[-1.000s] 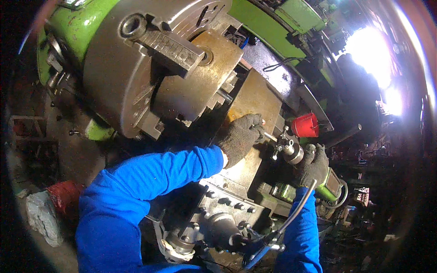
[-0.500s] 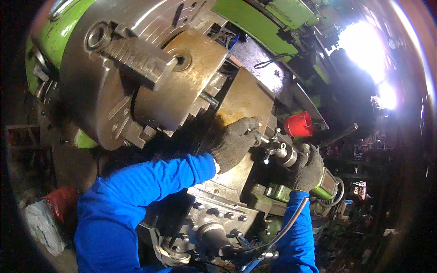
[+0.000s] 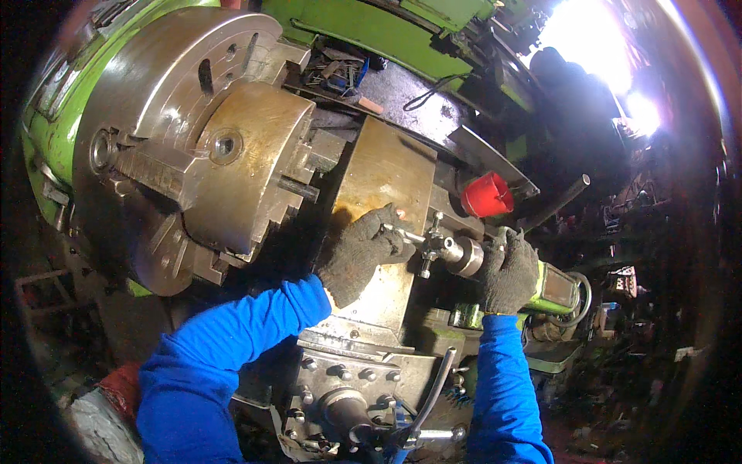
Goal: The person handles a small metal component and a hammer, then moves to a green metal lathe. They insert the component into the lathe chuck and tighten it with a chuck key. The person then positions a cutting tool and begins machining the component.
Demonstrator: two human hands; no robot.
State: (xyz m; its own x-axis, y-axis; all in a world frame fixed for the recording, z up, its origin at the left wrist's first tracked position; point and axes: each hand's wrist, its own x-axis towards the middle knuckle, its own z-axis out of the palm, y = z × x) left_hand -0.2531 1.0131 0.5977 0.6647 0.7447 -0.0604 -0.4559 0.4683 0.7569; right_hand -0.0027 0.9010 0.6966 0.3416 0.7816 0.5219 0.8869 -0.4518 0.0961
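My left hand (image 3: 362, 257), in a dark knit glove, pinches the left end of a thin metal rod (image 3: 408, 234). The rod runs right into a tool head with protruding bolts (image 3: 437, 246), mounted on a round steel collar (image 3: 468, 257). Closed around the barrel just right of that collar is my right hand (image 3: 510, 274), also gloved; its palm side is hidden. Left of my hands, a large lathe chuck (image 3: 116, 139) grips a thick brownish metal workpiece (image 3: 246, 155) with a round hole in its side.
A flat metal slide (image 3: 386, 166) lies beyond my left hand. The red cup (image 3: 487, 195) stands behind the collar. Below are a bolted tool post (image 3: 344, 410) and a slanting lever (image 3: 434, 390). Farther right sits the green tailstock (image 3: 558, 290) with its handwheel (image 3: 578, 309).
The view has shifted, so the machine sits farther left. My left hand has drawn back from the tool head, and more of the rod shows. My right hand keeps its hold.
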